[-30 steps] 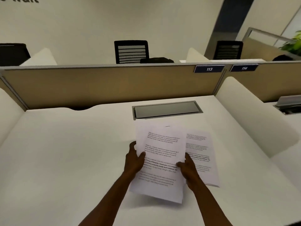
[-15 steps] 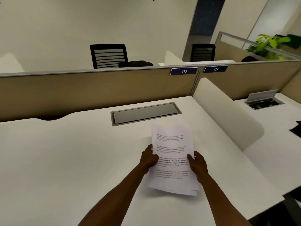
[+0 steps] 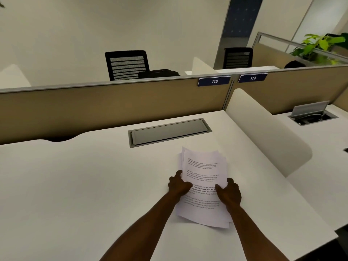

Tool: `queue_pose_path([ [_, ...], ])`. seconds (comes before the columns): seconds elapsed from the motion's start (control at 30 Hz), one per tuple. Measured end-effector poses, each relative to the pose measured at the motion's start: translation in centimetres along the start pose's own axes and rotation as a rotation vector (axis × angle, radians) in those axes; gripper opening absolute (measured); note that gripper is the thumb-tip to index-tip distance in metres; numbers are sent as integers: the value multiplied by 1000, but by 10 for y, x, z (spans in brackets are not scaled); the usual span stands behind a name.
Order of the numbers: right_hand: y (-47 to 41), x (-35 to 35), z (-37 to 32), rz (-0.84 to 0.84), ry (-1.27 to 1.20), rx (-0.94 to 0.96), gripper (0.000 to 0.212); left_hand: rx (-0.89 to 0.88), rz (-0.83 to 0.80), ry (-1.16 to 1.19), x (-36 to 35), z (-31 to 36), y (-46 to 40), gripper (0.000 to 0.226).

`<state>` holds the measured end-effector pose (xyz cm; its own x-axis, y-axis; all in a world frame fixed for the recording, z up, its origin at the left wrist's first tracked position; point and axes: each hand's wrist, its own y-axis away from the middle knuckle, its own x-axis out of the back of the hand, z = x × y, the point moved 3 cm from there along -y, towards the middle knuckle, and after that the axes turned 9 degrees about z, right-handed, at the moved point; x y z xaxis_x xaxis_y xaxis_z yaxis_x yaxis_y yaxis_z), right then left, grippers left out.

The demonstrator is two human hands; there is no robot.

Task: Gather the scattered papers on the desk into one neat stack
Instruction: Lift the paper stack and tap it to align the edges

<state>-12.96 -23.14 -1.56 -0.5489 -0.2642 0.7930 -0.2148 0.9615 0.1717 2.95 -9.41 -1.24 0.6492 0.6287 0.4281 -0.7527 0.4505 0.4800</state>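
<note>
White desk (image 3: pixel 79 185): bears the papers, which lie just in front of the grey cable hatch (image 3: pixel 169 131).
Left hand (image 3: pixel 178 185): at papers' left edge, fingers curled onto the sheets, gripping.
Papers (image 3: pixel 203 166): printed sheets gathered in one pile, edges slightly fanned at top and right.
Right hand (image 3: pixel 230 193): at papers' right edge, thumb on top, gripping.
</note>
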Motion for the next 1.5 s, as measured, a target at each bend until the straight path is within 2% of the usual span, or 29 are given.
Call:
queue_pose_path([
  [0.17, -6, 0, 7, -12, -179, -182, 66, 100, 72, 118, 10, -9, -11, 88],
  [0.23, -7, -1, 9, -23, -164, -193, 55, 140, 89, 149, 13, -15, -15, 84],
  [0.33, -4, -6, 9, -51, -178, -187, 37, 142, 67, 142, 15, -21, -19, 61],
  [0.4, 1, -9, 7, -51, -172, -186, 37, 117, 50, 139, 15, -24, -16, 46],
  [0.47, 7, -15, 6, -30, -148, -182, 48, 69, 81, 134, 17, -26, -10, 39],
  [0.57, 18, -18, -1, -5, -251, -194, 55, 4, 73, 189, 19, -28, -4, 38],
  [0.67, 29, -23, -5, -56, -407, -225, 55, 45, -71, 280, 21, -37, 3, 46],
  [0.73, 37, -27, -6, -82, -458, -266, 57, 49, -99, 309, 26, -45, 5, 48],
  [0.9, 52, -36, -6, -235, -686, -342, 35, -94, -57, 357, 54, -61, 17, 48],
  [1.0, 63, -31, -23, -283, -772, -259, 40, -150, 10, 401, 81, -62, 27, 47],
  [1.17, 89, -1, -77, -312, -884, 37, 34, -309, 149, 545, 136, -37, 58, 44],
  [1.3, 114, 19, -108, -235, -893, 259, 32, -394, 214, 627, 167, -25, 88, 41],
  [1.43, 133, 5, -100, -260, -868, 293, 45, -392, 266, 617, 175, -48, 105, 47],
  [1.5, 140, -8, -92, -279, -830, 295, 42, -360, 297, 602, 171, -66, 107, 49],
])
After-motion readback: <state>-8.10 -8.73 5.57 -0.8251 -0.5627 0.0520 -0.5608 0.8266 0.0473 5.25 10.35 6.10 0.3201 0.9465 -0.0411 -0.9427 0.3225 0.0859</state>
